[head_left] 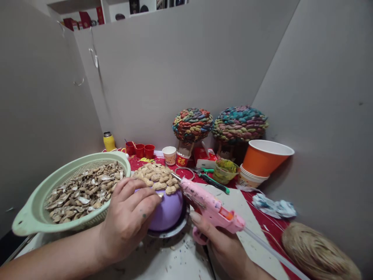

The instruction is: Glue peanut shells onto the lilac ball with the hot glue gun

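Note:
In front of me a smooth purple rounded form, like a balloon [166,212], rests on a metal dish [175,232]. Peanut shells [159,175] cover its top in a tight layer. My left hand [131,214] lies curled against its left side, thumb hidden. A small pale piece, seemingly a peanut shell [161,195], shows at those fingertips. My right hand [221,241] grips a pink glue gun [211,204] with a clear glue stick in its back. The gun's nozzle points at the right edge of the shell layer.
On the left, a green colander [125,163] holds loose shells. Behind are red cups [140,150], a paper cup [169,155], two colourful domed models [192,124], pliers [214,182] and a plastic bowl [224,173]. Orange tub [264,159], cloth [274,206] and twine [317,249] lie right.

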The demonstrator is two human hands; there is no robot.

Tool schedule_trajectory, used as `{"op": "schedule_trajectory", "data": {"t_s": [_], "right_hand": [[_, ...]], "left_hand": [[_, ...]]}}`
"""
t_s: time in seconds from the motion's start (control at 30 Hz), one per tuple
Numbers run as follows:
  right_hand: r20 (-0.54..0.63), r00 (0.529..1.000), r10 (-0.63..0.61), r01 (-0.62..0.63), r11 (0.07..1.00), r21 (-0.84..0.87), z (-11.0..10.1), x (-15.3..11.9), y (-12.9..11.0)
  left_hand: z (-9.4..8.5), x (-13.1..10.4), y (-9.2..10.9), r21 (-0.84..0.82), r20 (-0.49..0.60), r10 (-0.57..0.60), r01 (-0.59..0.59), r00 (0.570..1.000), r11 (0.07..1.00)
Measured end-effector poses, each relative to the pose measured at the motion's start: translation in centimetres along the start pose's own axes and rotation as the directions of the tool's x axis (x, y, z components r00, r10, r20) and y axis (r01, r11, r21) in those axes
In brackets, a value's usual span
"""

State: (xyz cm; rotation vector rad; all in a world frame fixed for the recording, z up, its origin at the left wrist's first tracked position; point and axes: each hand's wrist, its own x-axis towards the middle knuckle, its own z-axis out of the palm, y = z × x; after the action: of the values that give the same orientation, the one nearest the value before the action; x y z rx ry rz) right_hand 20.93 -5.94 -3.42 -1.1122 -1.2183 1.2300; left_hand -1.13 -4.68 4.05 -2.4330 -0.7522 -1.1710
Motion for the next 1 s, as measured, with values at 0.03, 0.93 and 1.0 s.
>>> {"op": "schedule_trajectory", "data": {"t_s": [0.03,0.93,1.0], "right_hand": [[-0.005,1.0,0.001,-0.001,1.0,-0.007,0.0,0.0,0.1],[0.019,0.999,0.029,-0.03,0.997,0.065,0.1,0.0,0.5],[0.003,1.0,0.027,-0.027,0.997,0.067,0.1,0.0,0.5]], "left_hand": [[-0.2,-0.1,0.1,-0.02,-0.003,-0.005,0.004,1.0,1.0],[-2.4,2.8,-1.0,-0.455,0.444,-0.698,0.812,0.562,0.365],[-2.3,2.7,-1.0,-0.424,0.39,-0.66,0.761,0.642,0.491]]}}
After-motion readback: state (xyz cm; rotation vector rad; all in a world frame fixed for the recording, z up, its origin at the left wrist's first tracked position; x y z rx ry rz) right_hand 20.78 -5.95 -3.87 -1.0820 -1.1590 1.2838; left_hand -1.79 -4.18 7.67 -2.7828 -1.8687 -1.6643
